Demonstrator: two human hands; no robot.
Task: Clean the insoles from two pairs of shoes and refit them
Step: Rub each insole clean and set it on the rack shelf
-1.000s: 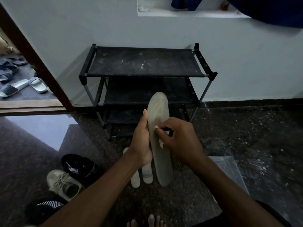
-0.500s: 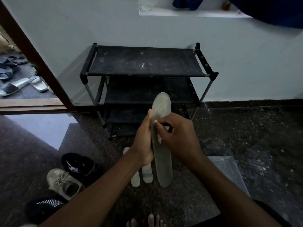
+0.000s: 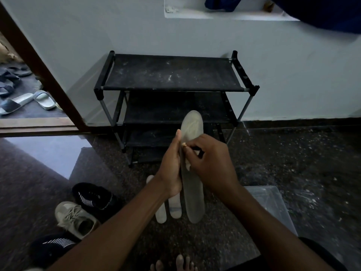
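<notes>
My left hand [image 3: 171,167] holds a long grey insole [image 3: 192,126] upright by its left edge, toe end up. Against the insole's middle my right hand [image 3: 210,163] presses a small pale cloth or wipe [image 3: 188,166], mostly hidden by the fingers. Two white insoles [image 3: 169,212] lie side by side on the floor below my hands. On the floor at lower left are a black sneaker with white stripes [image 3: 93,196], a beige sneaker [image 3: 75,218] and a second black sneaker [image 3: 52,246].
A black three-tier shoe rack [image 3: 172,73] stands against the wall ahead. A clear plastic lid or tray [image 3: 271,204] lies on the dark speckled floor to the right. A doorway at left shows slippers [image 3: 29,100] outside. My toes [image 3: 175,264] show at the bottom.
My right hand has slid up along the insole with the cloth. The left hand and the insole have also lifted a little.
</notes>
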